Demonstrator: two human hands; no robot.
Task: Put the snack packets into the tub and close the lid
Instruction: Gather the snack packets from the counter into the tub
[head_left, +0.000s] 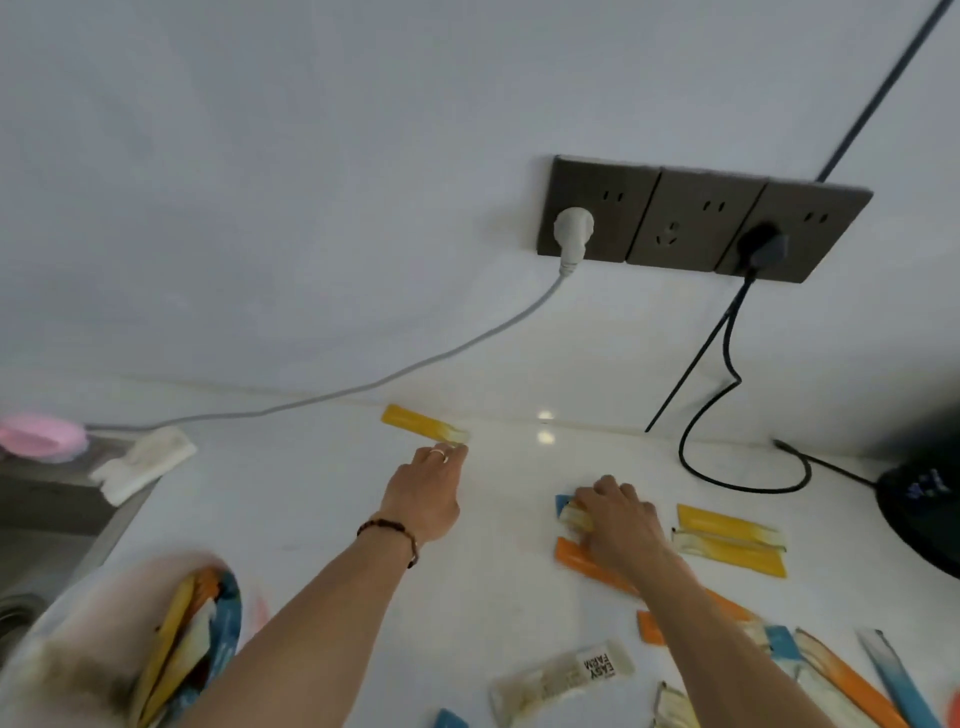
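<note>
A translucent tub (93, 639) stands at the lower left with several yellow, orange and blue snack packets inside it. My left hand (423, 491) stretches forward, its fingertips touching the near end of a yellow packet (423, 423) by the wall. My right hand (615, 514) presses down on a blue packet (562, 502) and an orange packet (582, 561), fingers curled over them. Two yellow packets (727, 540) lie just right of that hand. Several more packets lie at the lower right, among them a white packet (566, 678). No lid is visible.
A white counter (311, 519) meets a wall with a dark socket strip (701, 218). A grey cord (363, 387) and a black cord (727, 395) trail onto the counter. A black appliance (924, 509) sits at right, a sink (41, 519) and pink object (41, 436) at left.
</note>
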